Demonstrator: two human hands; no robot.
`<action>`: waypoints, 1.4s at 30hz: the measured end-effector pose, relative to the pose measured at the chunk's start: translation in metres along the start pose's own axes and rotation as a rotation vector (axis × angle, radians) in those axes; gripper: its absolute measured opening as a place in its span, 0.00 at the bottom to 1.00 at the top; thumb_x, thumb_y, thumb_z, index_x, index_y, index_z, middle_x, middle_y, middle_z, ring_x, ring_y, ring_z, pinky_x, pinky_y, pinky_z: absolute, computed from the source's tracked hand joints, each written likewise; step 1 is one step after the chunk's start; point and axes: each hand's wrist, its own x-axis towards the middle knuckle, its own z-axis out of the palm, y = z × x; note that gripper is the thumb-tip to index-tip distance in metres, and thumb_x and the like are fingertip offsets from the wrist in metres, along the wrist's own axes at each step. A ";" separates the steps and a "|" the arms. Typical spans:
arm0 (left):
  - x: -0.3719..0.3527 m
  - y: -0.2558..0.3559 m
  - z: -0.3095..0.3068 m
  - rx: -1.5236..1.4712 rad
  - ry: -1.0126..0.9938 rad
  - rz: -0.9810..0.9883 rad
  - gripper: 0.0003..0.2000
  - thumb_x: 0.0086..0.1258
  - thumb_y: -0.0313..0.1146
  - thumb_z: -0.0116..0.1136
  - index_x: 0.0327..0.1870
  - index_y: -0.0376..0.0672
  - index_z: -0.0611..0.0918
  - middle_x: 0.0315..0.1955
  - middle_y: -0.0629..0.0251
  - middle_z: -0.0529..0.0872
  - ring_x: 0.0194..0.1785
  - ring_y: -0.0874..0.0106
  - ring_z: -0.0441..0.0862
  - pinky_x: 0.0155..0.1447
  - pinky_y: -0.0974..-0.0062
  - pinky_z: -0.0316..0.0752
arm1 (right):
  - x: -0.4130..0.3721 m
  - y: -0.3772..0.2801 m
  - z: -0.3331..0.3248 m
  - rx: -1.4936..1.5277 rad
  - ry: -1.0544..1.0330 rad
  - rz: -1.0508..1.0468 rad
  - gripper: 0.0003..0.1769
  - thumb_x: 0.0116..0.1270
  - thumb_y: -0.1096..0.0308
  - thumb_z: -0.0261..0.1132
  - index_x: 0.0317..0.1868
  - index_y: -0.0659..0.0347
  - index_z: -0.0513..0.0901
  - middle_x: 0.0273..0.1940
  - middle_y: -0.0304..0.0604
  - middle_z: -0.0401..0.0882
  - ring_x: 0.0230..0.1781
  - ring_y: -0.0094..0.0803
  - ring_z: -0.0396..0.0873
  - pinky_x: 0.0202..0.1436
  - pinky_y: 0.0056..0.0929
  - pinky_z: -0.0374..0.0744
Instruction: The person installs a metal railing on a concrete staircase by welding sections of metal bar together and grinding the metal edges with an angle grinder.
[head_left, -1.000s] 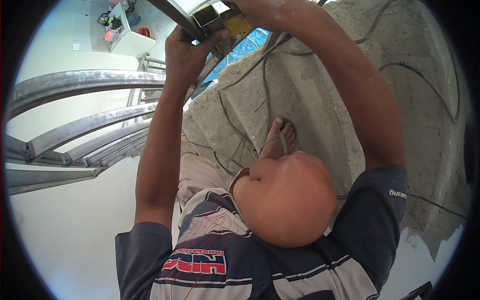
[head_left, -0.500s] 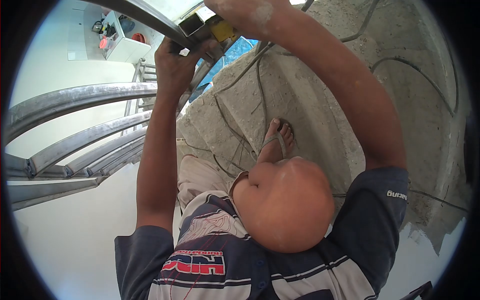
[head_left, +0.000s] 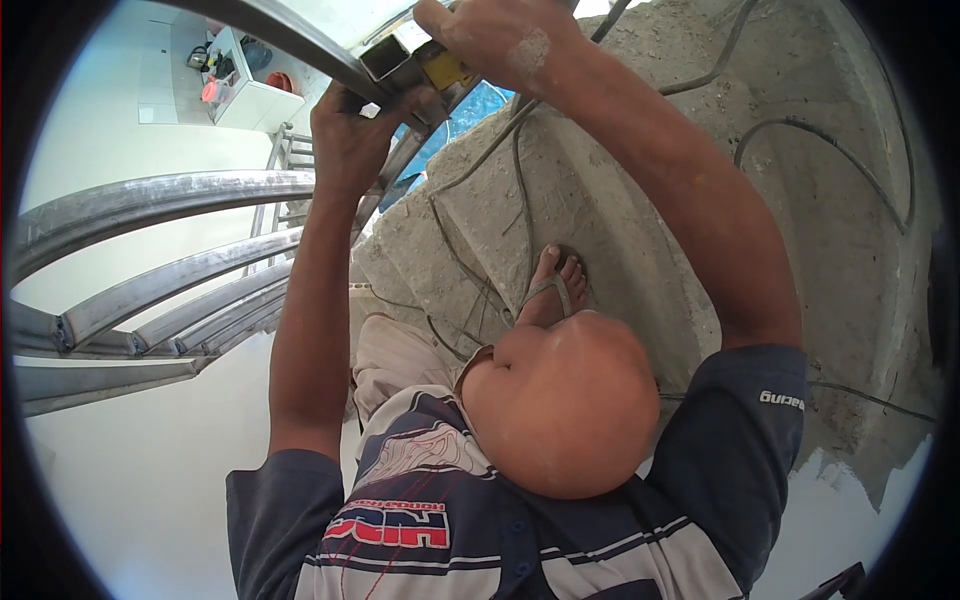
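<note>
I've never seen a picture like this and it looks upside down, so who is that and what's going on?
There's no robot here, just a person. The camera sits on their head, looking down at their body and foot. Those two long arms are theirs. The left hand grips a metal tube. The right hand is by a yellow thing; I can't tell whether it's held. Dark cables lie on the dusty steps.

We wore a buttoned shirt of dark navy and pale panels, edged with thin stripes. Red, white and blue lettering marked its front; white letters marked the short right sleeve. Our bottoms were beige, our sandal thong-strapped.
</note>
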 end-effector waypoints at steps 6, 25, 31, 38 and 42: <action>-0.001 0.007 0.000 0.029 -0.001 -0.018 0.21 0.61 0.37 0.81 0.50 0.36 0.87 0.40 0.62 0.92 0.47 0.73 0.88 0.54 0.71 0.81 | -0.008 0.000 0.023 -0.044 0.209 -0.020 0.10 0.70 0.70 0.65 0.50 0.57 0.79 0.41 0.51 0.89 0.44 0.47 0.90 0.44 0.43 0.88; 0.004 0.005 -0.005 0.070 0.012 0.017 0.21 0.58 0.41 0.83 0.45 0.36 0.89 0.39 0.63 0.93 0.45 0.74 0.89 0.53 0.71 0.82 | -0.007 -0.004 0.011 0.085 0.090 0.054 0.15 0.70 0.59 0.61 0.46 0.64 0.76 0.38 0.55 0.87 0.42 0.52 0.89 0.44 0.48 0.85; 0.006 0.005 -0.010 0.089 -0.040 -0.009 0.20 0.58 0.41 0.83 0.44 0.37 0.89 0.37 0.63 0.93 0.43 0.74 0.89 0.53 0.71 0.81 | -0.010 -0.004 0.020 0.029 0.181 0.020 0.12 0.71 0.66 0.62 0.50 0.63 0.78 0.41 0.54 0.88 0.43 0.47 0.90 0.44 0.43 0.87; 0.011 0.011 -0.018 0.064 -0.130 0.004 0.22 0.57 0.39 0.84 0.47 0.35 0.88 0.39 0.61 0.92 0.45 0.73 0.88 0.52 0.72 0.81 | -0.009 -0.005 0.037 -0.023 0.370 0.008 0.09 0.68 0.70 0.66 0.45 0.59 0.76 0.35 0.48 0.89 0.40 0.46 0.91 0.38 0.42 0.89; 0.010 0.023 -0.012 -0.111 -0.029 0.017 0.27 0.58 0.37 0.84 0.53 0.32 0.83 0.42 0.60 0.89 0.48 0.72 0.86 0.53 0.73 0.80 | -0.010 -0.007 0.037 0.004 0.348 0.029 0.09 0.69 0.70 0.66 0.46 0.59 0.76 0.36 0.49 0.89 0.41 0.47 0.91 0.40 0.43 0.89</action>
